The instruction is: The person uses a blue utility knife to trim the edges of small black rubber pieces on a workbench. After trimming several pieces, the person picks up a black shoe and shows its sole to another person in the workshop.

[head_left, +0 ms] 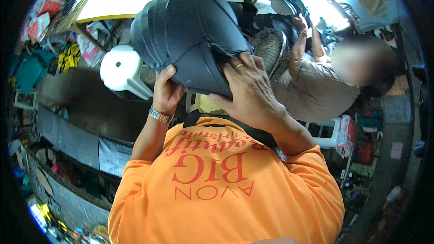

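Observation:
A bundle of nested black, smooth, stitched pieces [199, 27] with rounded ends is held up in front of my chest; their exact kind is unclear. My left hand [167, 91], with a metal watch on its wrist, grips the lower left edge, thumb on top and the other fingers partly hidden beneath. My right hand [248, 79], wearing a ring, is closed over the lower right edge, its fingertips tucked at a fold in the top piece.
A white plastic stool [121, 68] stands to the left, below a yellow-edged table [108, 4]. A fan [270, 49] is close on the right. Beyond it a co-worker [316, 86] holds a dark layered bundle [291, 7]. A grey low partition [68, 131] runs along the left.

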{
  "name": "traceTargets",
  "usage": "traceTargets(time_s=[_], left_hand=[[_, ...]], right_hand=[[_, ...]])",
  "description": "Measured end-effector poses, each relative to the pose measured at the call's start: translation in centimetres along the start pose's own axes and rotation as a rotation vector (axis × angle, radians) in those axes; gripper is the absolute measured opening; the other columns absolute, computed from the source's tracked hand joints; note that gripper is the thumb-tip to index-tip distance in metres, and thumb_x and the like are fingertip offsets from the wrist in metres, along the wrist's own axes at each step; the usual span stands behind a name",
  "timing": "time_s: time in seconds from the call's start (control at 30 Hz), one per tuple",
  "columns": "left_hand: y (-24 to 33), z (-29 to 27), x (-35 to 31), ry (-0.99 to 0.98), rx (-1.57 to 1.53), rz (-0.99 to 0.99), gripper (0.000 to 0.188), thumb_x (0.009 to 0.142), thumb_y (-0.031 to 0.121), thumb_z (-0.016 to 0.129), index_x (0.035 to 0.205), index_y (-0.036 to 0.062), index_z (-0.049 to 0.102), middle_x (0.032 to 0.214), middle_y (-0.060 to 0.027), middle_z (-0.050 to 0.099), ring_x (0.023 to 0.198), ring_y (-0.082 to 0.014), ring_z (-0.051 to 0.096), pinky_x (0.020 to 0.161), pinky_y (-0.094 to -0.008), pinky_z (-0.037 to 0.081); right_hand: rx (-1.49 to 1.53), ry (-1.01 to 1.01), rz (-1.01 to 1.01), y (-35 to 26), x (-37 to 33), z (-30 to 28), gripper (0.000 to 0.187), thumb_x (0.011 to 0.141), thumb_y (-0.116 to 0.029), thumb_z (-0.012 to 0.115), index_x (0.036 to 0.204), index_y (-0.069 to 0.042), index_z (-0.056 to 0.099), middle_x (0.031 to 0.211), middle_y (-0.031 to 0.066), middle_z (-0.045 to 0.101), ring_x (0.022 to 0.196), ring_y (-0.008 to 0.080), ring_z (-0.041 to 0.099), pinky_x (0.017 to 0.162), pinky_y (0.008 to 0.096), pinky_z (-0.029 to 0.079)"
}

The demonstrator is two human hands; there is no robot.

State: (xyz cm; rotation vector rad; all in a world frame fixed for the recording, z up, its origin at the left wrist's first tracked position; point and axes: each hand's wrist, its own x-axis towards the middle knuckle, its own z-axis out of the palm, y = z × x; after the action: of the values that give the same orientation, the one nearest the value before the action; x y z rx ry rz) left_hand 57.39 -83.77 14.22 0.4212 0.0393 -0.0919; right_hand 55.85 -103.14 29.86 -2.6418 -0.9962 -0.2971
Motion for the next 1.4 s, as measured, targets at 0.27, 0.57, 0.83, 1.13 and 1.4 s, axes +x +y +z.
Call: traceTargets(time_s=[0.27, 0.57, 0.83, 1.13, 1.4], left_hand=[[-0.5, -0.2, -2.4, 0.090, -0.086, -0.145, 0.057, 0.086, 0.030, 0.070, 0.133, 0.0055, 0.047, 0.130, -0.0106, 0.056, 0.118, -0.0266, 0.055, 0.102, -0.0453, 0.044], [0.7, 0.8, -1.8, 0.034, 0.051, -0.115, 0.051, 0.082, 0.031, 0.073, 0.124, 0.0076, 0.053, 0.122, -0.0081, 0.061, 0.110, -0.0258, 0.059, 0.097, -0.0429, 0.047], [-0.2, 0.3, 2.6, 0.146, -0.022, -0.008, 0.048, 0.083, 0.034, 0.073, 0.119, 0.0091, 0.055, 0.116, -0.0081, 0.062, 0.103, -0.0266, 0.062, 0.087, -0.0405, 0.054], [-4.0, 3.8, 8.7, 0.119, 0.103, 0.028, 0.052, 0.081, 0.026, 0.074, 0.125, 0.0055, 0.052, 0.125, -0.0097, 0.058, 0.114, -0.0272, 0.056, 0.101, -0.0436, 0.044], [-9.5, 8.1, 13.0, 0.121, 0.138, 0.105, 0.050, 0.081, 0.017, 0.072, 0.125, 0.0011, 0.052, 0.122, -0.0109, 0.060, 0.111, -0.0260, 0.057, 0.101, -0.0431, 0.043]], right_hand=[[0.023, -0.079, 0.059, -2.6, -0.9, -0.9, 0.053, 0.069, -0.024, 0.076, 0.110, 0.005, 0.059, 0.106, 0.0205, 0.061, 0.105, 0.0357, 0.050, 0.096, 0.0447, 0.036], [0.207, 0.099, -0.060, -1.4, -3.2, -1.2, 0.056, 0.073, -0.032, 0.079, 0.113, 0.003, 0.061, 0.104, 0.0197, 0.064, 0.101, 0.0336, 0.060, 0.089, 0.0424, 0.046], [-0.157, 0.793, 0.623, 18.6, -8.5, -4.4, 0.131, 0.057, -0.043, 0.091, 0.147, 0.002, 0.008, 0.143, 0.0309, 0.027, 0.133, 0.0435, 0.029, 0.109, 0.0525, 0.026], [0.499, 0.725, 0.442, 26.7, -9.6, -2.3, 0.111, 0.058, -0.018, 0.089, 0.148, -0.004, 0.026, 0.146, 0.0190, 0.036, 0.132, 0.0269, 0.038, 0.106, 0.0387, 0.035], [-0.062, 0.799, 0.234, 22.7, -6.0, -1.9, 0.047, 0.082, -0.013, 0.068, 0.126, -0.003, 0.056, 0.112, 0.0199, 0.059, 0.093, 0.0334, 0.064, 0.076, 0.0376, 0.053]])
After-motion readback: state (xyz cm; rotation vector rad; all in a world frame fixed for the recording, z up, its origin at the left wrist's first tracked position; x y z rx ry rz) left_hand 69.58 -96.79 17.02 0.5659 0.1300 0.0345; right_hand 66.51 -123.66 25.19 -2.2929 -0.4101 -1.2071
